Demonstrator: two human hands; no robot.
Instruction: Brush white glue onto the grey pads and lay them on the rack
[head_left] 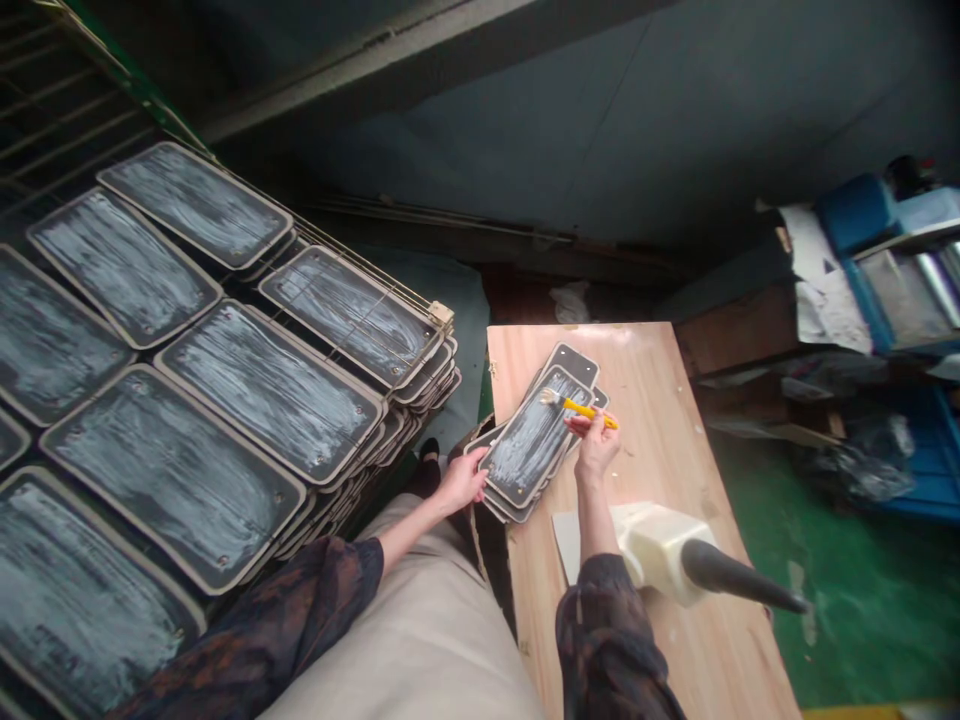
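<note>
In my right hand [596, 445] is a paintbrush [581, 407] with a yellow handle. Its pale bristles touch the top face of a dark rectangular panel [529, 440], which has rounded corners, a light border and streaks of white coating. My left hand [463, 482] grips that panel at its near left corner, fingers closed on the edge. Several similar panels lie beneath it in a loose pile, and a bare dark one [574, 362] sticks out at the far end. The pile rests on a wooden table [652, 400].
To the left, stacks of panels streaked with white [270, 385] lie beside a wire rack [360, 290]. A whitish bottle with a long dark nozzle [667, 550] lies on the table by my right forearm. Shelves with blue bins [859, 215] stand at the right, above a green floor [847, 590].
</note>
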